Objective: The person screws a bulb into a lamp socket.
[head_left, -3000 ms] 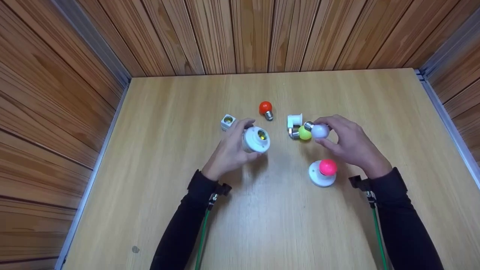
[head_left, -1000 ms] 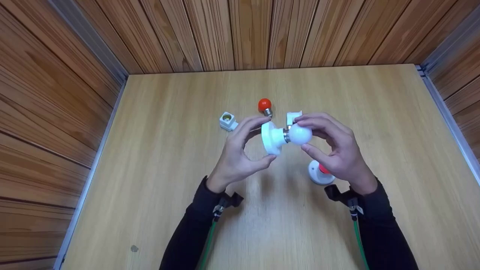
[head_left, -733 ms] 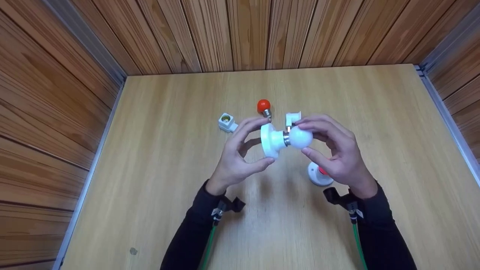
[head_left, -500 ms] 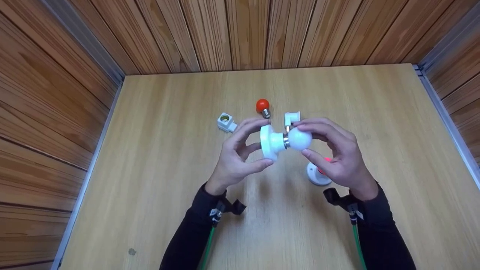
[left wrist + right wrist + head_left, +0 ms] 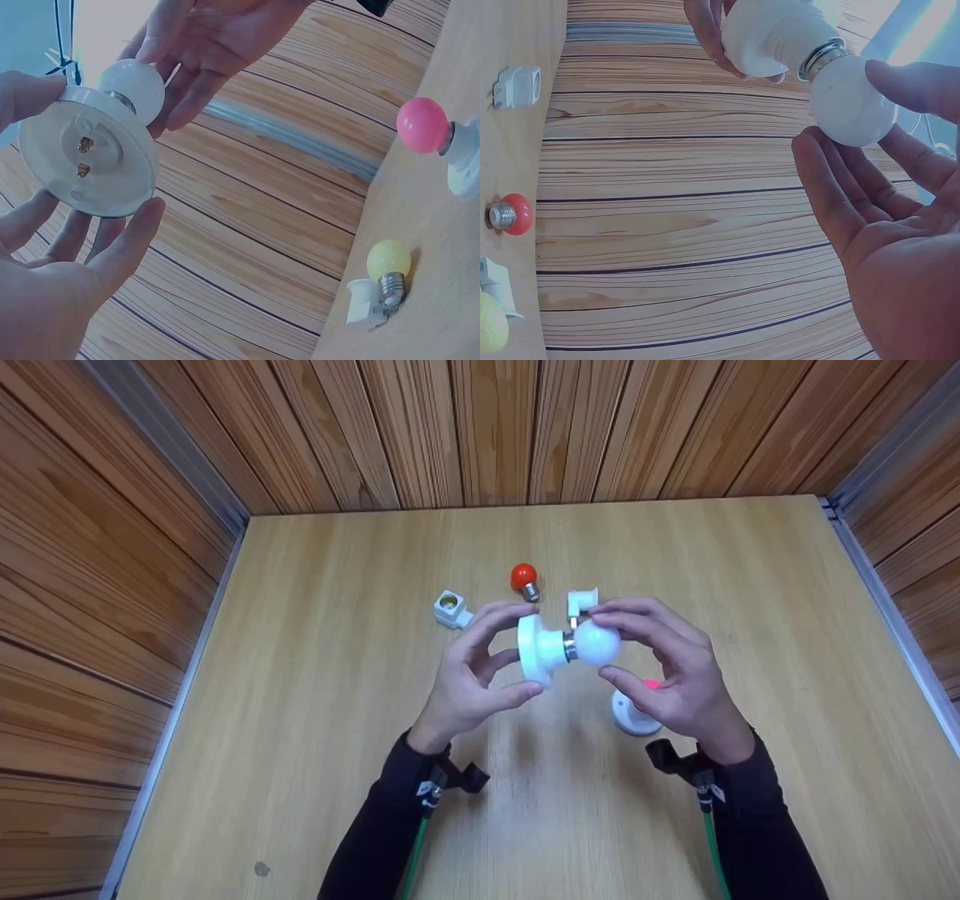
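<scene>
A: Where is the white bulb (image 5: 598, 643) at this moment?

B: Near the centre of the frame, in the air. Its metal neck (image 5: 570, 646) is at the mouth of the lamp holder (image 5: 541, 651). The right hand (image 5: 682, 679) pinches the round part between thumb and fingertips.

A: And the left hand (image 5: 466, 679)?

B: It grips the rim of the lamp holder, in the head view with the thumb at the lower edge and the fingers at the upper one.

A: How would you do this step well?

B: A band of metal is visible, so I judge the bulb is not fully in. I would turn it patiently, both pieces in one straight line, so the thread does not go crooked. The left hand should hold firmly; otherwise the holder may rotate too.

A: Is something to be careful about?

B: Yes, the pink bulb (image 5: 424, 125). In the head view it is right of centre, partly hidden by the right hand.
</scene>
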Action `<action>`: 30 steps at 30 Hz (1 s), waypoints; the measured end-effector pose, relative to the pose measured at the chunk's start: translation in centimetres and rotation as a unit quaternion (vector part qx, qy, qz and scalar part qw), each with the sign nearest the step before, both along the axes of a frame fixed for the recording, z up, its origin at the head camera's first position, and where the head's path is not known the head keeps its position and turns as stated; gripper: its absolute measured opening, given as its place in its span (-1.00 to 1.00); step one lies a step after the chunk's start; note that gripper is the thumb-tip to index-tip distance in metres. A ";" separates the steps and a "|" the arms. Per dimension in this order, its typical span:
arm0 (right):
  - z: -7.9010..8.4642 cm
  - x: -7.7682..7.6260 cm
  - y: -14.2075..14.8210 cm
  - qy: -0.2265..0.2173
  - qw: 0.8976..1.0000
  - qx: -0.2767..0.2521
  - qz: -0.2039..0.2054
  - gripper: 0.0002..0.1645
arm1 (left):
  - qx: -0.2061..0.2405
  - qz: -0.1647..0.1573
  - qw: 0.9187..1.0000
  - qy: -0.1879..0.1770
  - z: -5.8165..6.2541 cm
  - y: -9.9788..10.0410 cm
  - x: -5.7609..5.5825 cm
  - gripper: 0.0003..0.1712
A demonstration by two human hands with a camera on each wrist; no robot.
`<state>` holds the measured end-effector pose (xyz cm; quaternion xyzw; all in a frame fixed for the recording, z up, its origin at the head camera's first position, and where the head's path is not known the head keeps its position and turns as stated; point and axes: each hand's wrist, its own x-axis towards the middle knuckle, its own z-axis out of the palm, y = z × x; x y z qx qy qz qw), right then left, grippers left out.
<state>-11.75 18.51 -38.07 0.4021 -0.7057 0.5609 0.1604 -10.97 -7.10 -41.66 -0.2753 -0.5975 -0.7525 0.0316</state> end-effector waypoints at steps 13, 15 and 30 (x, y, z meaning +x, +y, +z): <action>-0.3 -0.2 0.0 0.002 1.000 0.000 0.009 -0.36 | -0.012 0.003 1.000 -0.001 0.0 -0.2 0.1 -0.13; -0.3 -0.2 0.0 0.004 1.000 -0.001 0.011 -0.37 | -0.015 0.004 1.000 0.001 0.0 -0.2 0.1 -0.14; -0.3 -0.2 -0.3 0.000 1.000 0.013 -0.018 -0.33 | -0.043 0.035 0.998 0.018 -0.1 -0.1 0.1 -0.14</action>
